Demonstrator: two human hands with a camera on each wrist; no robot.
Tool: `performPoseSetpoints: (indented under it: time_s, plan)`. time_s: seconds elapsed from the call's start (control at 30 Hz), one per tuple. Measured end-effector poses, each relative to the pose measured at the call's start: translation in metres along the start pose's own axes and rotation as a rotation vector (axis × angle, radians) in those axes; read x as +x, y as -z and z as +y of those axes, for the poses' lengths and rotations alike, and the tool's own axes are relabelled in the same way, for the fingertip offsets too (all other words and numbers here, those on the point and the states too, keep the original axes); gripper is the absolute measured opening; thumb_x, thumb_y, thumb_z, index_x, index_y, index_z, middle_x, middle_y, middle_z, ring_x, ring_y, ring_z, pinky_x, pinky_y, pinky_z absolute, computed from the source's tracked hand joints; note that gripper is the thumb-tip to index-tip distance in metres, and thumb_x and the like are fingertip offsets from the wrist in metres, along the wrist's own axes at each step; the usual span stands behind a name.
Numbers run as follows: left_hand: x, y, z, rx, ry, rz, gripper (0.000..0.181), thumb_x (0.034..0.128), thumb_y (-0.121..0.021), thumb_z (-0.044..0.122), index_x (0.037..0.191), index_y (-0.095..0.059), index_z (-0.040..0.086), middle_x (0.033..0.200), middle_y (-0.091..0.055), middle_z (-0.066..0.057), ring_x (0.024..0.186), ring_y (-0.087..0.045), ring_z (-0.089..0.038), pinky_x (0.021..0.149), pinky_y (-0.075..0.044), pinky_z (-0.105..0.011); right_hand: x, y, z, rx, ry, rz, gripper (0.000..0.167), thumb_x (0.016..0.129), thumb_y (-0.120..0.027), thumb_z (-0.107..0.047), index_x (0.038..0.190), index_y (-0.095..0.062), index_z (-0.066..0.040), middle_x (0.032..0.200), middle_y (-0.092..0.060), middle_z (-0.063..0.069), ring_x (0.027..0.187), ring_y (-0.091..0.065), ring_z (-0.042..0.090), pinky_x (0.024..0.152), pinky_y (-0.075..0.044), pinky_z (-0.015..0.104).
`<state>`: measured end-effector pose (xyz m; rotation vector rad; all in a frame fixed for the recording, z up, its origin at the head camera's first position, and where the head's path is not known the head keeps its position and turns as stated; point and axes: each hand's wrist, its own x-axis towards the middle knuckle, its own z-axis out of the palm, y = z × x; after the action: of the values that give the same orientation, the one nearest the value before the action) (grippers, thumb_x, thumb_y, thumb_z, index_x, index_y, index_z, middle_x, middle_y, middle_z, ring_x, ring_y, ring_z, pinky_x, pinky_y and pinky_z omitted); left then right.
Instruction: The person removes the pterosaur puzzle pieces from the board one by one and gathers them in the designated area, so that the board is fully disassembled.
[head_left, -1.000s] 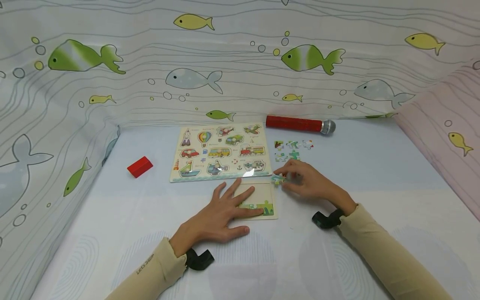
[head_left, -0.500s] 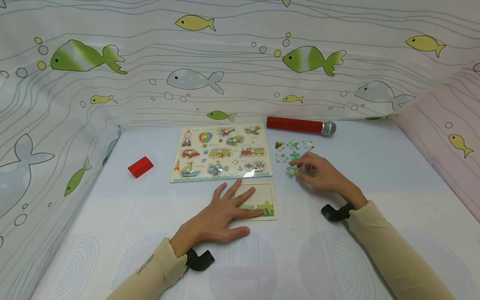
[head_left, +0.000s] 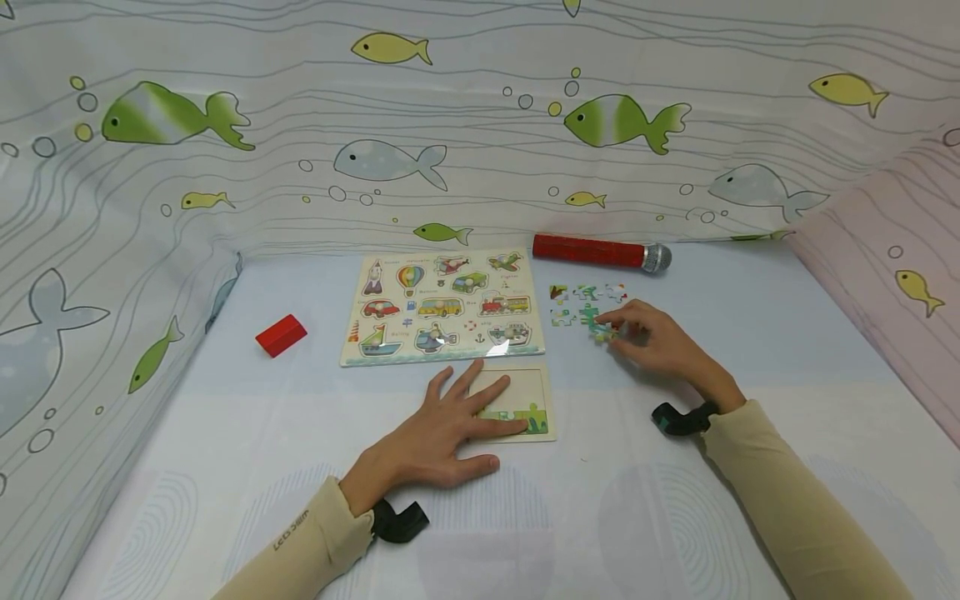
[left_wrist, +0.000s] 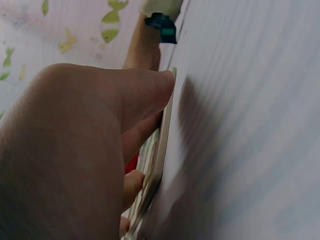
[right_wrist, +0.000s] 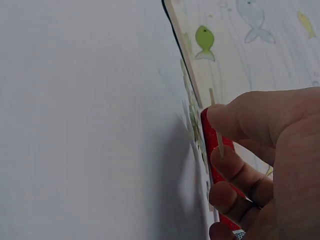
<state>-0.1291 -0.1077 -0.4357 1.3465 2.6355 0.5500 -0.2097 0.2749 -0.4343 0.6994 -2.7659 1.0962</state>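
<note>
Away from the tray [head_left: 525, 385] drifts the right hand [head_left: 662, 340], pinching a puzzle piece [head_left: 602, 332], likely light, stiff, best edge-held, left hand [head_left: 444, 432], fingers spread, on the tray

I see a far wall of white, wavy-lined cloth [head_left: 487, 179] printed with green, yellow and grey fish [head_left: 153, 113]. Similar cloth closes the left, while the right wall [head_left: 870, 242] looks pinkish. Soft light covers the tabletop [head_left: 570, 533], bluish toward the far side, whiter near.
</note>
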Motion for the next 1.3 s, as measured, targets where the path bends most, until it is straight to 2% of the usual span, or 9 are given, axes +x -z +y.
performPoseSetpoints:
  time_s: [0.2,0.5,0.77,1.13,1.3]
  plan:
    - [0.0,-0.001,0.0,-0.005,-0.001,0.001,0.052,0.0967,-0.048,0.057,0.148,-0.045,0.051,0.171,-0.021,0.0,0.16,0.003,-0.039,0.119,-0.002,-0.07,-0.001,0.002,0.007,-0.02,-0.031,0.02,0.037,0.09,-0.072,-0.002,0.125,-0.072,-0.011,0.104,-0.066,0.007,0.087,-0.046,0.017,0.076,-0.037,0.027]
    - [0.0,-0.002,0.0,-0.008,-0.001,-0.004,0.052,0.097,-0.048,0.057,0.148,-0.045,0.051,0.171,-0.02,0.0,0.16,0.004,-0.038,0.119,-0.002,-0.071,-0.004,0.005,0.015,-0.06,-0.06,0.043,0.036,0.09,-0.071,-0.003,0.125,-0.072,-0.01,0.105,-0.065,0.009,0.088,-0.046,0.019,0.079,-0.033,0.036]
    - [0.001,-0.002,-0.002,0.007,0.004,-0.009,0.052,0.0976,-0.047,0.058,0.149,-0.044,0.052,0.172,-0.019,0.001,0.16,0.004,-0.037,0.119,-0.003,-0.07,-0.003,0.006,0.019,-0.12,-0.093,0.085,0.035,0.09,-0.071,-0.004,0.125,-0.07,-0.006,0.107,-0.068,0.013,0.09,-0.047,0.022,0.08,-0.027,0.037]
    - [0.001,0.001,0.0,0.002,-0.004,0.0,0.052,0.0974,-0.049,0.057,0.148,-0.046,0.05,0.171,-0.021,-0.001,0.16,0.002,-0.039,0.119,-0.004,-0.071,-0.003,0.005,0.02,-0.125,-0.076,0.121,0.029,0.092,-0.069,-0.004,0.12,-0.072,-0.005,0.111,-0.066,0.017,0.092,-0.046,0.024,0.079,-0.025,0.038]
    - [0.0,0.001,0.0,0.0,-0.002,0.002,0.052,0.0968,-0.049,0.057,0.149,-0.045,0.051,0.171,-0.021,0.0,0.16,0.002,-0.039,0.118,-0.004,-0.071,-0.003,0.004,0.021,-0.156,-0.132,0.15,0.03,0.092,-0.071,-0.008,0.121,-0.071,-0.003,0.114,-0.064,0.02,0.094,-0.044,0.027,0.08,-0.024,0.04]
